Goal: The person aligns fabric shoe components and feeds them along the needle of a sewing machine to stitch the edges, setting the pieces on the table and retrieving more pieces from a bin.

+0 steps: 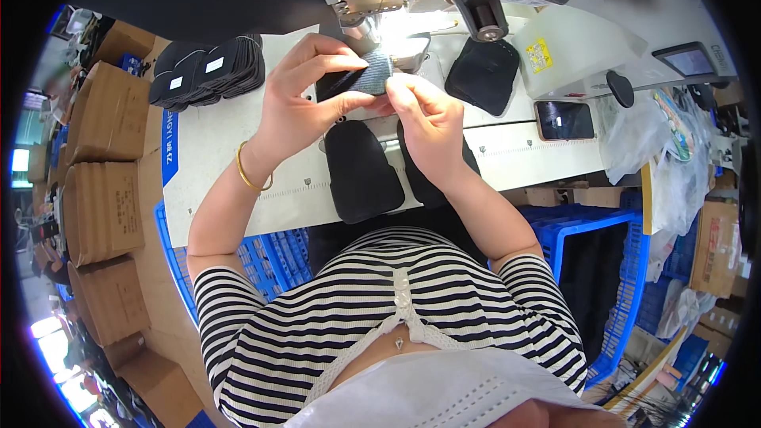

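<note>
Close to the lit needle area of a sewing machine (pixel 380 1), a dark grey-blue ribbed fabric piece (pixel 374 73) is held up between my hands. My left hand (pixel 305 99) pinches its left side, thumb below and fingers above. The thumb and forefinger of my right hand (pixel 428 123) close on its right edge. Below them on the table lie two black rounded fabric pieces: one (pixel 361 173) in full sight, the other (pixel 434 178) partly hidden behind my right hand and forearm.
Bundled black pieces (pixel 210 71) sit at the table's left; more black pieces (pixel 485 75) lie right of the needle. A phone (pixel 564 120) rests near the machine's screen (pixel 685 60). Blue plastic crates (pixel 590 226) stand under the table edge, cardboard boxes (pixel 107 210) at left.
</note>
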